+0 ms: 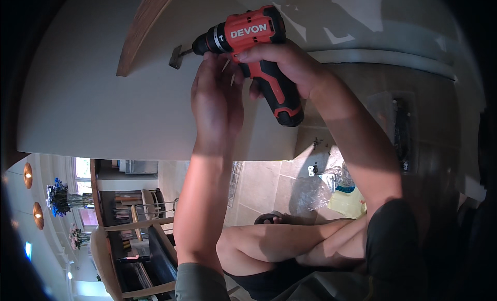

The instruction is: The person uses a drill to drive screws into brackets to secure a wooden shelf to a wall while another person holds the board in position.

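Note:
A red and black Devon cordless drill points left, its bit against or very near a small metal bracket on a pale panel. My right hand grips the drill around the top of its handle, thumb along the red body. My left hand is raised under the front of the drill, fingertips at the chuck; some of its fingers are hidden behind. Just beyond the bracket, a curved wooden bar stands out from the panel.
On the tiled floor lie a small hinge-like metal part, loose screws, clear plastic wrap and a yellow packet. A clear plastic box sits to the right. A wooden-armed chair stands lower left.

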Action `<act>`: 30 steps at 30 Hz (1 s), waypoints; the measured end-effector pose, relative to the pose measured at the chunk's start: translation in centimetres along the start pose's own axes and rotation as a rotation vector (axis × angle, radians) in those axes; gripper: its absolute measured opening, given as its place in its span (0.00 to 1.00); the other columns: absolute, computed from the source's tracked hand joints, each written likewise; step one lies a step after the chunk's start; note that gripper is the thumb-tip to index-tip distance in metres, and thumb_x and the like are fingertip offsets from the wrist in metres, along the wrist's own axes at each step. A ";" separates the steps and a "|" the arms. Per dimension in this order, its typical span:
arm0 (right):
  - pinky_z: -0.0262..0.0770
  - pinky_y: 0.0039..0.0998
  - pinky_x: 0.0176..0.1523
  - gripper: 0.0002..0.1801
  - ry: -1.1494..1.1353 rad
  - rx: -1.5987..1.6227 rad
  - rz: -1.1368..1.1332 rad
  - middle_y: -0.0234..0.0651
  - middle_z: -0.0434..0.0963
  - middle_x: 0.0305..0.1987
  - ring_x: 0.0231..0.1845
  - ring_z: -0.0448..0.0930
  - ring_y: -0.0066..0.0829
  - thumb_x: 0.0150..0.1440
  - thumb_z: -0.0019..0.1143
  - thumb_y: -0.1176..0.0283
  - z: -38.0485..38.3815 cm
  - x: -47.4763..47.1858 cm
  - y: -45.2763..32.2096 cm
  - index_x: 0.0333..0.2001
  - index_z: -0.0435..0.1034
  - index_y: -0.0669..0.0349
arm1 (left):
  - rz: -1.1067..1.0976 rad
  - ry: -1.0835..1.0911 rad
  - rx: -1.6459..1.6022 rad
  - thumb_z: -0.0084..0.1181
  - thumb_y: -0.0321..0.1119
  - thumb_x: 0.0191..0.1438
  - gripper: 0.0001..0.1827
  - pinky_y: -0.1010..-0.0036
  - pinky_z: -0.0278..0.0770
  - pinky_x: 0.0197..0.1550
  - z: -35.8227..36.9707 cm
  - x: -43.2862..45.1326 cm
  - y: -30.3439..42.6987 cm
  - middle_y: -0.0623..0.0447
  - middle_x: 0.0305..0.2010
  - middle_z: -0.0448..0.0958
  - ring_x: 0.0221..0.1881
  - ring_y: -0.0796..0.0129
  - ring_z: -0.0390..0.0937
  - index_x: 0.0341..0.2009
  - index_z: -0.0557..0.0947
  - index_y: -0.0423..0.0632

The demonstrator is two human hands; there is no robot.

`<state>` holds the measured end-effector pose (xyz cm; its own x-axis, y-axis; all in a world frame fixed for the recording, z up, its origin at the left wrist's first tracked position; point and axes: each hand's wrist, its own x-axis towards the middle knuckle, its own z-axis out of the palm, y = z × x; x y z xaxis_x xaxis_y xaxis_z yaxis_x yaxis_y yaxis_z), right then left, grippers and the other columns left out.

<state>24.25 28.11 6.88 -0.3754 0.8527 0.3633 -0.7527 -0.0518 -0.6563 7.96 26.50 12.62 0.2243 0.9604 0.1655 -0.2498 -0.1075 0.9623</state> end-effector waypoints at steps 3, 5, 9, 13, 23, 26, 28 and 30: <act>0.81 0.31 0.30 0.24 0.002 0.009 0.021 0.36 0.82 0.38 0.37 0.83 0.28 0.57 0.62 0.62 0.0 0.0 -0.3 0.53 0.76 0.64 | -0.040 0.067 -0.108 0.46 0.46 0.73 0.16 0.73 0.72 0.48 0.5 0.7 -0.2 0.56 0.42 0.79 0.39 0.73 0.73 0.47 0.79 0.48; 0.81 0.31 0.30 0.24 0.004 0.019 0.060 0.37 0.82 0.38 0.35 0.83 0.27 0.57 0.62 0.61 0.1 0.1 -0.8 0.53 0.76 0.64 | -0.071 0.066 -0.173 0.46 0.47 0.73 0.16 0.74 0.71 0.43 0.1 1.2 -0.5 0.59 0.39 0.79 0.36 0.75 0.71 0.45 0.80 0.49; 0.82 0.31 0.31 0.21 -0.009 0.025 0.093 0.41 0.81 0.33 0.27 0.82 0.31 0.56 0.63 0.61 0.0 0.3 -1.3 0.49 0.75 0.64 | -0.079 0.076 -0.148 0.46 0.52 0.72 0.19 0.75 0.70 0.32 0.3 1.5 -0.9 0.61 0.37 0.78 0.31 0.75 0.71 0.42 0.79 0.51; 0.80 0.30 0.28 0.23 -0.005 -0.017 0.103 0.38 0.81 0.35 0.28 0.82 0.29 0.56 0.63 0.61 0.0 0.2 -1.6 0.52 0.75 0.63 | -0.091 -0.039 -0.171 0.46 0.56 0.71 0.20 0.72 0.67 0.25 0.2 1.4 -1.0 0.61 0.39 0.77 0.33 0.73 0.73 0.46 0.76 0.54; 0.80 0.31 0.28 0.19 0.014 -0.029 0.047 0.40 0.81 0.34 0.24 0.82 0.32 0.55 0.66 0.64 -0.2 0.1 -2.1 0.47 0.76 0.62 | -0.075 0.067 -0.229 0.47 0.59 0.68 0.23 0.69 0.71 0.22 2.1 1.1 -1.4 0.52 0.39 0.80 0.33 0.60 0.79 0.47 0.76 0.51; 0.80 0.31 0.29 0.19 0.016 -0.040 0.100 0.39 0.81 0.34 0.23 0.81 0.30 0.55 0.66 0.64 -0.4 0.6 -1.9 0.47 0.76 0.61 | -0.129 -0.139 -0.352 0.48 0.58 0.68 0.23 0.69 0.71 0.23 0.1 1.7 -1.7 0.51 0.41 0.81 0.32 0.61 0.78 0.48 0.76 0.50; 0.80 0.31 0.29 0.18 0.051 -0.051 0.093 0.39 0.82 0.33 0.23 0.81 0.30 0.55 0.66 0.64 -0.6 0.4 -1.8 0.47 0.76 0.61 | -0.111 -0.018 -0.214 0.49 0.57 0.68 0.23 0.70 0.72 0.25 1.7 1.4 -1.6 0.51 0.41 0.82 0.31 0.63 0.78 0.47 0.77 0.50; 0.80 0.31 0.29 0.18 0.082 -0.084 0.048 0.39 0.82 0.32 0.23 0.82 0.30 0.55 0.66 0.64 -0.3 0.1 -1.6 0.47 0.76 0.60 | -0.083 0.057 -0.132 0.50 0.54 0.68 0.21 0.71 0.75 0.29 2.3 0.8 -1.6 0.50 0.42 0.82 0.31 0.64 0.78 0.48 0.77 0.49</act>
<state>25.63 28.40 7.78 -0.3618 0.8901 0.2772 -0.6858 -0.0527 -0.7259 10.72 26.89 11.68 0.1966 0.9779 0.0708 -0.3550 0.0037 0.9349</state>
